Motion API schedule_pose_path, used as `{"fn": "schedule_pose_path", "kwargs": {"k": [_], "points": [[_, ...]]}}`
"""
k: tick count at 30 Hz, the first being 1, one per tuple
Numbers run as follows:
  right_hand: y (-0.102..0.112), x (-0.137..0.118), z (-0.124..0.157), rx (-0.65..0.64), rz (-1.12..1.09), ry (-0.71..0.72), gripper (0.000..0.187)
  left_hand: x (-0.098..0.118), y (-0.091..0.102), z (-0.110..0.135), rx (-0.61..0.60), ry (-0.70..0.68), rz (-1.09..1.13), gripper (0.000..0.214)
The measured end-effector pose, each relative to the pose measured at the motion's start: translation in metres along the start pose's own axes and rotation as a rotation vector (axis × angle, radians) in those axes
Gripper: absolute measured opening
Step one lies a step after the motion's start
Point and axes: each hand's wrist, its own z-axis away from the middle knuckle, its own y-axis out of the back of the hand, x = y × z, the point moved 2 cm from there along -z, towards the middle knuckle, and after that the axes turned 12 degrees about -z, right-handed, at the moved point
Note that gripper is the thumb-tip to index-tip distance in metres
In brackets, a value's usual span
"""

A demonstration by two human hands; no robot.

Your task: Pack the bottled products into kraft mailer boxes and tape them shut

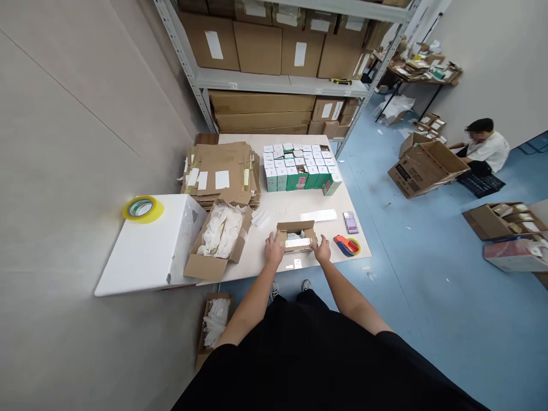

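Observation:
A small open cardboard box (295, 226) rests near the front edge of the table, with a white label on its near side. My left hand (274, 249) grips its left end, and my right hand (321, 250) grips its right end. Something whitish lies inside the box, too small to name. Just right of my right hand is a red-and-blue tape dispenser (343, 245) with yellow tape. Behind the box lies a white strip (319, 215), and a purple stack (350, 222) sits farther right. Small white labels (297, 263) lie on the table's near edge.
Rows of green-and-white boxes (299, 165) stand at the back of the table. To the left are flattened cardboard (220, 162), a carton of white paper (222, 231) and a white block (143, 245) bearing a tape roll (143, 209). Shelving (282, 83) rises behind; a person (488, 148) sits at right.

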Motion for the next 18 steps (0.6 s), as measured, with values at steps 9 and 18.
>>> {"fn": "schedule_pose_path", "kwargs": {"k": [9,18], "points": [[0.001,-0.005,-0.011,-0.037,0.091,0.035,0.081,0.022,0.02,-0.045,-0.073,-0.378,-0.208,0.092],[0.019,-0.007,-0.008,-0.07,0.119,0.267,0.066,0.024,-0.01,-0.017,-0.273,-0.29,-0.268,0.056]]}}
